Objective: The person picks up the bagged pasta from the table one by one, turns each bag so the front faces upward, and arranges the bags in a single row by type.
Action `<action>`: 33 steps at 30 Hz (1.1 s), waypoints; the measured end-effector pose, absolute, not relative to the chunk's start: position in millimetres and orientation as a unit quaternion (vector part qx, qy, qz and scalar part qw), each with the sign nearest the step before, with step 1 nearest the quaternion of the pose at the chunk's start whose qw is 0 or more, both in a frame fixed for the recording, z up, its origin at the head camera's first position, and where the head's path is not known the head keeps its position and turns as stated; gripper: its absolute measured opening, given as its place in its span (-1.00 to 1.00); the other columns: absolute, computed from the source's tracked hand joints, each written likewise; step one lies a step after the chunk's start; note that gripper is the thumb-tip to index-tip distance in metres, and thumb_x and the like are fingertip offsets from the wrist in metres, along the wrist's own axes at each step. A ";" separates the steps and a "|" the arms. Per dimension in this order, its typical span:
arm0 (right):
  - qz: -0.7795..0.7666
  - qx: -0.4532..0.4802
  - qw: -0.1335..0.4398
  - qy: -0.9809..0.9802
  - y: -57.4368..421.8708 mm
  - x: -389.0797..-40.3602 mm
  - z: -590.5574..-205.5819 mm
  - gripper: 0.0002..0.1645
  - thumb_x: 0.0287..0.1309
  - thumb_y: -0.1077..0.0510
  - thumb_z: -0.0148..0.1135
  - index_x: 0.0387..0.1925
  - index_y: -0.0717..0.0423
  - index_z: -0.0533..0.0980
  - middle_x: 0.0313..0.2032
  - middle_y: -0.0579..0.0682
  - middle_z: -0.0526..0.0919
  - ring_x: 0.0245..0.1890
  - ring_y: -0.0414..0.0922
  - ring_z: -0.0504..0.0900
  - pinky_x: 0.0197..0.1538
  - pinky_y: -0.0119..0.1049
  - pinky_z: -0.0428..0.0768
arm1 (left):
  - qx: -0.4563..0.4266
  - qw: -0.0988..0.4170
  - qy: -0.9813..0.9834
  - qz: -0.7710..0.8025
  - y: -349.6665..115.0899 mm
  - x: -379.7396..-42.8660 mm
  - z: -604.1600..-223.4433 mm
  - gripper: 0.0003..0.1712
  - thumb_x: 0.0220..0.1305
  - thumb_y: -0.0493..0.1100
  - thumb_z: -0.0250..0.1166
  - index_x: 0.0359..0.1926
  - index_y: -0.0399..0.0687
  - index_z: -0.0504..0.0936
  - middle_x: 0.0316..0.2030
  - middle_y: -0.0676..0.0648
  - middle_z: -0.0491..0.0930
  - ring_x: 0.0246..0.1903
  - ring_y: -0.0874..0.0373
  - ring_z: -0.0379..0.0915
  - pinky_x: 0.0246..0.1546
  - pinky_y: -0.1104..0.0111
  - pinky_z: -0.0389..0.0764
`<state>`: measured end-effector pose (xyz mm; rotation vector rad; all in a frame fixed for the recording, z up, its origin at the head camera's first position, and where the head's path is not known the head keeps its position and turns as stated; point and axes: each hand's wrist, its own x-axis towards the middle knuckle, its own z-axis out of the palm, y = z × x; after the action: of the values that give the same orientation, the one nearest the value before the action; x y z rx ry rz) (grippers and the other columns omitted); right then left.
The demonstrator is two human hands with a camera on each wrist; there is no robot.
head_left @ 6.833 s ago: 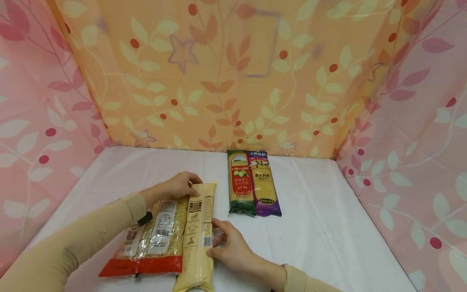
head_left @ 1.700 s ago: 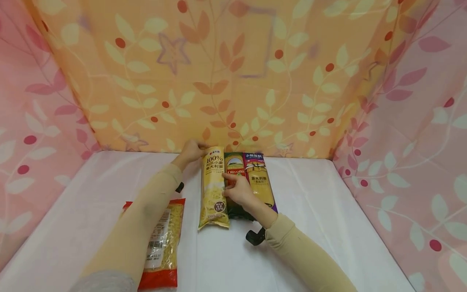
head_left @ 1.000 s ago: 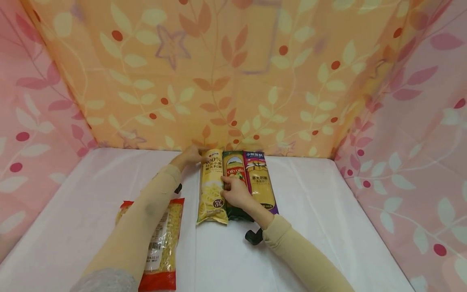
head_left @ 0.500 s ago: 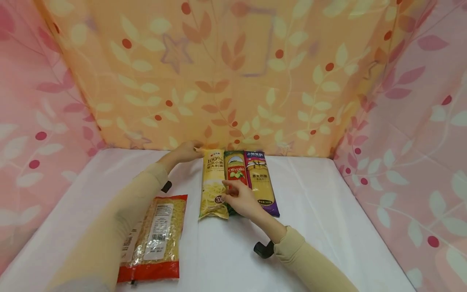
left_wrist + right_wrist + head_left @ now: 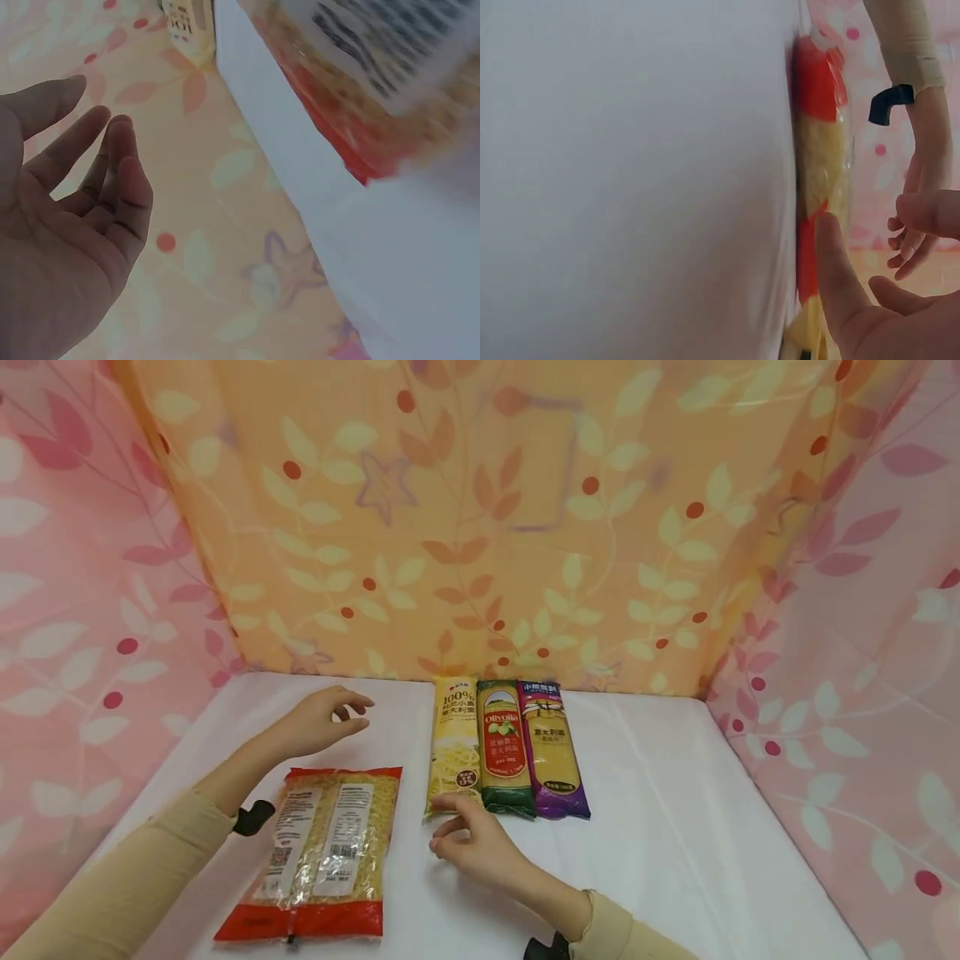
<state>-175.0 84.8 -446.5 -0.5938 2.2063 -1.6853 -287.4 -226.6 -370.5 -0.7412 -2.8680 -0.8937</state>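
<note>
Slim and glossy, a yellow pack (image 5: 455, 735), green pack (image 5: 507, 747) and purple pack (image 5: 553, 750) lie side by side at the cloth-covered counter's (image 5: 675, 827) far edge. A crinkled, clear bag (image 5: 337, 835) with red ends lies nearer the left edge, its fine print blurred. The left hand (image 5: 315, 722) and right hand (image 5: 480, 847) are empty, fingers loosely bent; the right hides part of the yellow pack's lower end.

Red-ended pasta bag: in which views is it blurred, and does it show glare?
In the head view, the red-ended pasta bag looks fairly clear, with small bright glints; in the left wrist view, its label is too blurred to read; in the right wrist view, the bag is mildly blurred, with glints too.
</note>
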 end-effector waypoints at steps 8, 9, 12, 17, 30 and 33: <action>-0.581 -0.202 0.258 0.745 61.0 -157.2 -452.6 -0.25 0.25 0.27 0.37 0.44 0.19 0.33 0.17 0.02 0.57 -0.27 -0.23 0.70 -0.34 -0.40 0.62 | -0.204 0.048 -0.940 -0.268 -274.6 -244.5 -388.4 -0.66 0.41 -0.16 0.39 0.14 -0.18 0.70 -0.01 -0.17 0.63 -0.17 0.08 0.53 -0.25 0.24 0.57; -0.580 -0.200 0.262 0.745 58.2 -157.0 -453.7 -0.23 0.25 0.26 0.37 0.44 0.19 0.33 0.16 0.00 0.58 -0.28 -0.23 0.70 -0.34 -0.40 0.62 | -0.199 0.045 -0.941 -0.270 -279.3 -241.6 -392.4 -0.65 0.41 -0.16 0.39 0.14 -0.18 0.70 0.00 -0.18 0.63 -0.16 0.05 0.55 -0.24 0.21 0.58; -0.575 -0.201 0.270 0.746 50.9 -157.6 -455.2 -0.19 0.25 0.25 0.39 0.48 0.17 0.29 0.12 -0.07 0.59 -0.31 -0.23 0.71 -0.31 -0.40 0.62 | -0.180 0.031 -0.942 -0.280 -291.8 -234.6 -404.6 -0.61 0.41 -0.12 0.39 0.17 -0.19 0.68 0.07 -0.22 0.61 -0.07 -0.08 0.61 -0.17 0.11 0.63; -0.574 -0.187 0.285 0.745 42.3 -159.3 -453.5 -0.11 0.26 0.23 0.42 0.53 0.15 0.23 0.05 -0.14 0.58 -0.32 -0.20 0.73 -0.29 -0.38 0.65 | -0.167 0.000 -0.939 -0.300 -303.7 -229.7 -420.1 -0.51 0.41 -0.06 0.38 0.25 -0.21 0.63 0.17 -0.30 0.58 0.02 -0.20 0.60 -0.15 0.09 0.65; -0.599 -0.172 0.288 0.726 23.7 -159.2 -456.8 0.05 0.15 0.43 0.44 0.58 0.28 0.11 0.00 -0.04 0.51 -0.25 -0.15 0.77 -0.24 -0.28 0.75 | -0.140 -0.044 -0.926 -0.349 -305.4 -221.0 -439.2 -0.44 0.37 -0.07 0.43 0.27 -0.28 0.59 0.19 -0.41 0.51 0.05 -0.36 0.59 -0.09 -0.03 0.70; -0.601 -0.173 0.276 0.730 22.4 -159.1 -457.8 0.05 0.13 0.45 0.45 0.57 0.29 0.13 -0.02 -0.05 0.53 -0.26 -0.16 0.75 -0.25 -0.29 0.74 | -0.126 -0.052 -0.921 -0.364 -305.0 -219.9 -440.8 -0.43 0.38 -0.07 0.42 0.28 -0.29 0.58 0.23 -0.46 0.47 0.08 -0.41 0.57 -0.09 -0.04 0.71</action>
<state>-159.1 22.4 -457.8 -0.4654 1.9619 -1.6136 -219.9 -305.0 -440.8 -0.4097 -2.9944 -1.1831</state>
